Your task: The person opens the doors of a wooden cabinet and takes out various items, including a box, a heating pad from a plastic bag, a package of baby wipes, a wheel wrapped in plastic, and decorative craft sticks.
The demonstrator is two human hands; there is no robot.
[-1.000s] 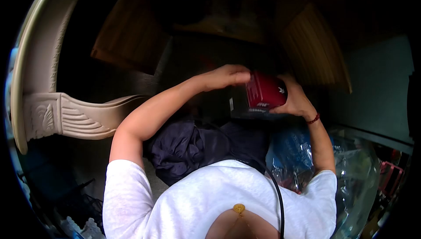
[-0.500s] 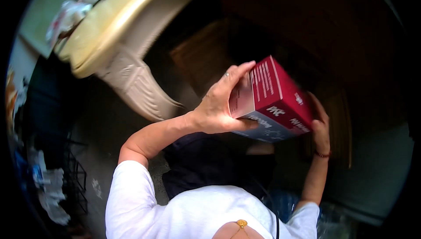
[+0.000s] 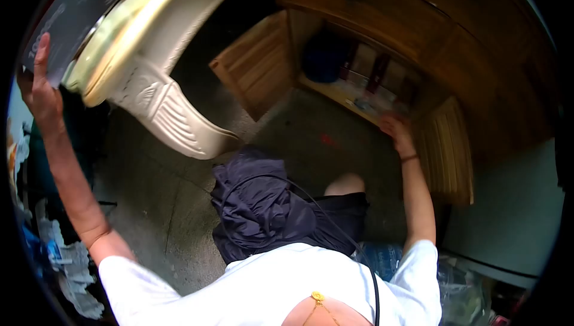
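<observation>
My left hand (image 3: 45,102) is stretched out to the upper left, gripping a printed cardboard box (image 3: 81,12) by its near end, with one finger lying along its side. The box shows a grey-blue lettered face and a dark red edge; part of it is out of view. It is over or on the pale yellow table (image 3: 134,18). My right hand (image 3: 397,132) reaches forward to the front of an open wooden cabinet (image 3: 323,90), fingers apart and holding nothing I can see. Inside the cabinet are dark red and pale boxes (image 3: 378,72) and a dark blue round object (image 3: 324,57).
The cabinet's left door (image 3: 257,66) and right door (image 3: 448,152) stand open. A carved table leg (image 3: 179,120) curves down to the floor (image 3: 158,206). Clear plastic (image 3: 460,290) lies at lower right, and white crumpled bags (image 3: 69,260) are at left. A black cable (image 3: 335,221) crosses my lap.
Both hands held the red and blue box before me; now my left hand has carried it to the upper left. My right hand has let go and moved toward the cabinet, which is now more visible.
</observation>
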